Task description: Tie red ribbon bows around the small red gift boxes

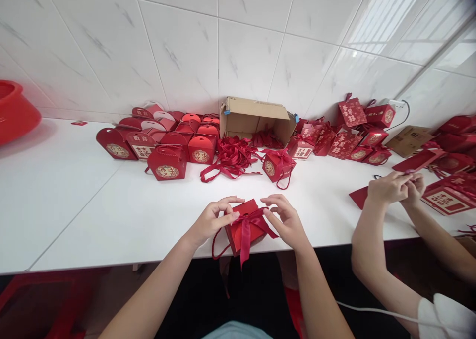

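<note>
A small red gift box (235, 237) sits near the table's front edge, a dark red satin ribbon bow (246, 223) across its top. One ribbon tail hangs down its front, and a red cord handle (216, 244) loops out at the left. My left hand (217, 219) is at the box's left side, thumb and forefinger closed on the bow's left part. On the opposite side, my right hand (285, 219) has its fingers apart, the thumb touching the right end of the ribbon. Beyond the box lies a heap of loose ribbons (236, 154).
Behind stand several red boxes (167, 164), a ribbon-tied box (278, 165) and an open cardboard carton (256, 109) against the tiled wall. More boxes (345, 143) are piled rightward. At the right, a co-worker's hands (396, 187) hold something small. A red tub (15, 111) stands far left.
</note>
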Tool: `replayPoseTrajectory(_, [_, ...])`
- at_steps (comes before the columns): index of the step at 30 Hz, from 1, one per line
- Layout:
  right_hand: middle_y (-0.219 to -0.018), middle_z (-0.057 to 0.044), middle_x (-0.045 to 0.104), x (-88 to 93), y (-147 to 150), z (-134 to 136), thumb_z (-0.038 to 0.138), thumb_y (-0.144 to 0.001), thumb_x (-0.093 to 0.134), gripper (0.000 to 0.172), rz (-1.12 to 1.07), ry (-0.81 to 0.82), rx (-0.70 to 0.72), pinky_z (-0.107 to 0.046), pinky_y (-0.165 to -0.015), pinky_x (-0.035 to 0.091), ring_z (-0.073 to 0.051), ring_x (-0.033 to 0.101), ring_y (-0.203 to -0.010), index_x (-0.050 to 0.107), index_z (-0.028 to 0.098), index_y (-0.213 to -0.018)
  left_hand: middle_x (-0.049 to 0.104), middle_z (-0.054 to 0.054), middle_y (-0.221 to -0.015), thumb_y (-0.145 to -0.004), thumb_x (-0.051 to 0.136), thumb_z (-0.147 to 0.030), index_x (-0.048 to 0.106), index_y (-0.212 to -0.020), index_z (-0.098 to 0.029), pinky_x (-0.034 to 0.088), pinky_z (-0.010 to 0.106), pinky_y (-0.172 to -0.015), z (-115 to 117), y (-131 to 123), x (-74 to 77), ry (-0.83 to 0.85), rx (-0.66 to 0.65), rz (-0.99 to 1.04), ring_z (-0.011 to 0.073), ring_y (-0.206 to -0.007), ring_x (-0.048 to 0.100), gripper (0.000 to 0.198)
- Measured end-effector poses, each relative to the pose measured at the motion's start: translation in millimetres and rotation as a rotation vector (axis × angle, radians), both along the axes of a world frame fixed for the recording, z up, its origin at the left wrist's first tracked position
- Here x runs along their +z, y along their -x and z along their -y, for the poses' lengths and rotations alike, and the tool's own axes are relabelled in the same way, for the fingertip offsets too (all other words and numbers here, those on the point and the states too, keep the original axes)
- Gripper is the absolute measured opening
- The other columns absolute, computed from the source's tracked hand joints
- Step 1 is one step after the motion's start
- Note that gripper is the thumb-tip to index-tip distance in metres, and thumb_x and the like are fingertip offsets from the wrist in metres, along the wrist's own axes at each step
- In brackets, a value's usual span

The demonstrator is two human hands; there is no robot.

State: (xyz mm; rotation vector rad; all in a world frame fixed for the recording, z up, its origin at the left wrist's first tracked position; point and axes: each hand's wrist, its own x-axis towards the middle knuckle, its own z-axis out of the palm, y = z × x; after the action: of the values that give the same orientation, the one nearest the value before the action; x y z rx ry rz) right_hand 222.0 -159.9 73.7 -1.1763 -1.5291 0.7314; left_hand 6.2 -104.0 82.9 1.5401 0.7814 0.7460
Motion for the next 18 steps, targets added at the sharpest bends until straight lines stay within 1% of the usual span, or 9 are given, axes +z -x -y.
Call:
replayPoseTrajectory(2, [-0.111, -0.008, 0.053, 7.8, 2.5, -2.3, 0.030, -0.082, 0.062, 0.020, 0.149, -0.058, 0.006, -0.040, -0.088, 0.048, -0.023, 0.051, -0.107, 0.068, 0.028, -0.101, 0.061, 0.008, -0.123, -0.079, 0.060, -0.034, 0.051, -0.054, -0.019, 0.031, 0.043, -0.106, -0.8, -0.7, 2.6, -0.001, -0.008, 0.009, 0.0260, -0.125, 0.045, 0.031])
replayPoseTrajectory(4, [-0.119, -0.008, 0.052, 16.1, 7.1, -5.8, 0.031, -0.079, 0.066, 0.019, 0.281, -0.087, 0.047, -0.045, -0.095, 0.044, -0.027, 0.046, -0.116, 0.071, 0.029, -0.097, 0.061, 0.008, -0.121, -0.080, 0.059, -0.036, 0.051, -0.054, -0.018, 0.034, 0.041, -0.103, -1.7, -1.7, 5.9, 0.005, -0.034, 0.018, 0.0254, -0.120, 0.049, 0.032])
replayPoseTrajectory(6, [-0.124, -0.007, 0.050, 22.6, 12.6, -9.9, 0.030, -0.078, 0.068, 0.015, 0.390, -0.096, 0.094, -0.048, -0.097, 0.042, -0.028, 0.042, -0.120, 0.073, 0.030, -0.092, 0.061, 0.009, -0.120, -0.080, 0.058, -0.037, 0.051, -0.055, -0.017, 0.038, 0.039, -0.099, -2.7, -2.5, 9.1, 0.015, -0.057, 0.025, 0.0249, -0.115, 0.052, 0.033])
replayPoseTrajectory(9, [-0.124, -0.007, 0.051, 27.3, 19.1, -15.5, 0.025, -0.079, 0.067, 0.008, 0.495, -0.123, 0.129, -0.049, -0.099, 0.040, -0.028, 0.039, -0.122, 0.074, 0.028, -0.082, 0.060, 0.009, -0.119, -0.081, 0.057, -0.036, 0.053, -0.057, -0.017, 0.041, 0.036, -0.095, -4.5, -2.6, 12.8, 0.007, -0.070, 0.013, 0.0241, -0.112, 0.054, 0.031])
replayPoseTrajectory(11, [-0.124, -0.007, 0.051, 27.3, 21.6, -17.7, 0.022, -0.079, 0.066, 0.008, 0.528, -0.148, 0.133, -0.049, -0.099, 0.040, -0.028, 0.039, -0.121, 0.073, 0.026, -0.078, 0.060, 0.008, -0.119, -0.081, 0.057, -0.035, 0.054, -0.059, -0.017, 0.041, 0.036, -0.095, -6.4, -1.5, 13.9, -0.021, -0.058, -0.027, 0.0239, -0.113, 0.053, 0.028])
replayPoseTrajectory(13, [-0.124, -0.008, 0.052, 26.0, 23.1, -18.5, 0.021, -0.080, 0.065, 0.008, 0.544, -0.174, 0.126, -0.050, -0.098, 0.040, -0.028, 0.040, -0.120, 0.071, 0.024, -0.077, 0.061, 0.007, -0.118, -0.079, 0.059, -0.035, 0.055, -0.058, -0.019, 0.038, 0.037, -0.099, -8.6, 0.1, 13.9, -0.064, -0.026, -0.086, 0.0247, -0.117, 0.050, 0.026])
replayPoseTrajectory(16, [-0.122, -0.008, 0.053, 23.4, 25.7, -17.5, 0.019, -0.080, 0.063, 0.008, 0.560, -0.203, 0.117, -0.050, -0.097, 0.040, -0.028, 0.040, -0.119, 0.068, 0.023, -0.076, 0.065, 0.007, -0.111, -0.075, 0.061, -0.034, 0.053, -0.054, -0.020, 0.031, 0.041, -0.105, -11.6, 2.1, 12.0, -0.143, 0.024, -0.167, 0.0265, -0.122, 0.045, 0.026])
replayPoseTrajectory(18, [-0.121, -0.008, 0.054, 22.2, 28.1, -16.2, 0.018, -0.080, 0.061, 0.008, 0.571, -0.209, 0.124, -0.049, -0.097, 0.040, -0.028, 0.040, -0.119, 0.066, 0.022, -0.075, 0.066, 0.007, -0.108, -0.073, 0.062, -0.033, 0.053, -0.053, -0.021, 0.030, 0.041, -0.106, -13.1, 2.5, 10.1, -0.193, 0.045, -0.199, 0.0269, -0.122, 0.044, 0.026])
